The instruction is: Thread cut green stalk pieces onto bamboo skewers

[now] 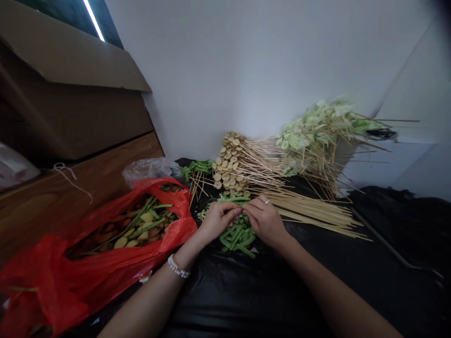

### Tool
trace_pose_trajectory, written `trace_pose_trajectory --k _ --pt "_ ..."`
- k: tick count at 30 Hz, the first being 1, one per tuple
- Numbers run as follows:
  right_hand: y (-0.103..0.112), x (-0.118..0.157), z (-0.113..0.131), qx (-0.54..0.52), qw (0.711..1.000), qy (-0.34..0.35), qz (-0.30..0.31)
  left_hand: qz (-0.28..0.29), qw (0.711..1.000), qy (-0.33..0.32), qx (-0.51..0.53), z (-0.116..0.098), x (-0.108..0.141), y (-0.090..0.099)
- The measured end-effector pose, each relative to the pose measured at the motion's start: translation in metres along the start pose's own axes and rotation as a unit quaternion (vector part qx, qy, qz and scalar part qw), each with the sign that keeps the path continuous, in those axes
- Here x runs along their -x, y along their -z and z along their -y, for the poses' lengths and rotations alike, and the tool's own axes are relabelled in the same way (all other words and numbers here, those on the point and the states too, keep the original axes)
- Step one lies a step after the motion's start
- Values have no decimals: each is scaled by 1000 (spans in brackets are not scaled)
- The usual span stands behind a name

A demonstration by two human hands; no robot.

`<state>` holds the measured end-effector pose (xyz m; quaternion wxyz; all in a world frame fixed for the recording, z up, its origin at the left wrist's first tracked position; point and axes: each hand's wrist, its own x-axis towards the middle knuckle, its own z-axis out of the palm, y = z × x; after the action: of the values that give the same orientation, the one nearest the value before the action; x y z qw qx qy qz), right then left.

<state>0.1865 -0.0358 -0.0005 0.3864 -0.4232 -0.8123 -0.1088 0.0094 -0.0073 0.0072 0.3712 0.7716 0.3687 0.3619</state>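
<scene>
My left hand [219, 218] and my right hand [265, 219] meet at the fingertips above a pile of cut green beans [238, 235]. Both hands are closed in a pinch; what sits between the fingertips is too small to make out. Just behind them lie skewered potato slices [230, 164], their sticks pointing right. Bare wooden skewers [317, 211] lie in a bundle right of my right hand. Skewered green beans [199, 167] rest left of the potato slices.
An open red plastic bag [176, 234] with potato slices and beans lies left, beside a clear bag [153, 170]. Skewered cabbage leaves [317, 126] are piled back right against the white wall. A cardboard box [70, 108] stands back left. Black plastic [246, 291] covers the work surface.
</scene>
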Motion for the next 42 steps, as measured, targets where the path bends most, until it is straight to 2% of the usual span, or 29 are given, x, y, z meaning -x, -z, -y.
trace_pose_trajectory --k 3,5,9,12,15,17,20,22,25,28,32,37,42 --pt "-1 -1 1 -87 994 -39 -47 0 993 39 112 -4 -1 -1" --pt "0 -2 3 -130 986 -73 -71 2 989 48 139 -5 -2 -2" --pt "5 -5 0 -188 960 -150 -144 -30 996 49 68 1 -4 2" --pt "9 -8 -8 -249 916 -239 -206 -65 994 40 -77 9 -5 9" --pt "11 -11 -16 -361 849 -330 -200 -63 977 23 -200 16 -3 15" --pt "11 -13 -18 -428 811 -358 -176 -75 972 28 -222 18 -3 17" --pt "9 -13 -16 -481 784 -365 -146 -93 982 44 -158 17 -4 17" --pt "7 -13 -14 -495 778 -365 -130 -88 993 43 -65 15 -6 15" --pt "3 -12 -10 -506 775 -363 -107 -47 997 44 48 9 -7 10" --pt "0 -11 -6 -516 772 -361 -84 -4 994 51 93 4 -6 2" --pt "-1 -11 -2 -523 772 -357 -62 20 991 55 124 4 -5 -5" --pt "-1 -11 -5 -475 802 -353 -74 -22 994 46 101 7 -6 -3" --pt "-1 -11 -4 -464 813 -346 -64 -90 989 50 110 3 -6 -3"
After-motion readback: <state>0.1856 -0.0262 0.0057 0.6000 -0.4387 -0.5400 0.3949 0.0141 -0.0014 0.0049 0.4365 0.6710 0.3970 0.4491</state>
